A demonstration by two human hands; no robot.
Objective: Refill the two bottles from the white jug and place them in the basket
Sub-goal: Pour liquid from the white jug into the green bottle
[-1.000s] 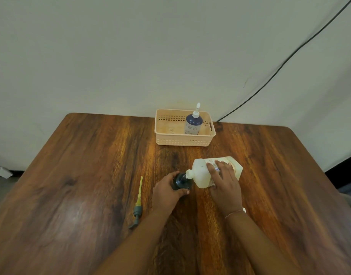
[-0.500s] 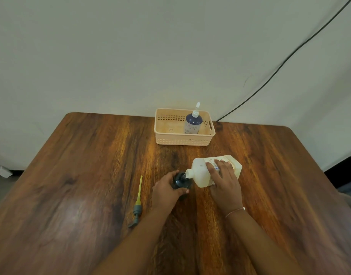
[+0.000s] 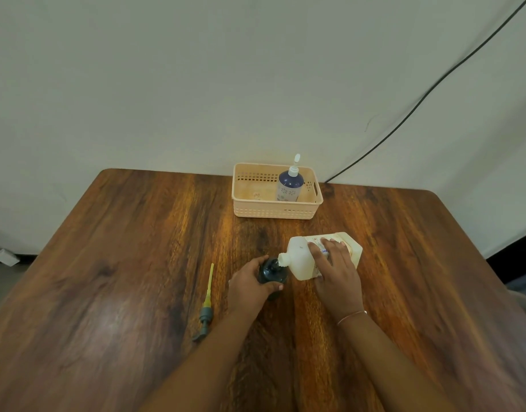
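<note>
My right hand (image 3: 336,272) grips the white jug (image 3: 300,258), tipped on its side with its spout over the mouth of a dark bottle (image 3: 270,272). That bottle stands upright on the table, and my left hand (image 3: 250,286) is wrapped around it. A second blue bottle (image 3: 289,185) with a white pump top stands in the right half of the peach basket (image 3: 273,209) at the table's far edge. A pump head with a yellow tube (image 3: 206,301) lies on the table left of my left hand.
The wooden table (image 3: 122,278) stands against a pale wall. A black cable (image 3: 419,102) runs down the wall to the table's far edge, right of the basket. Floor shows past the table's left and right edges.
Both hands hold nearly still; the jug stays tipped over the dark bottle's mouth. The view has shifted slightly.
</note>
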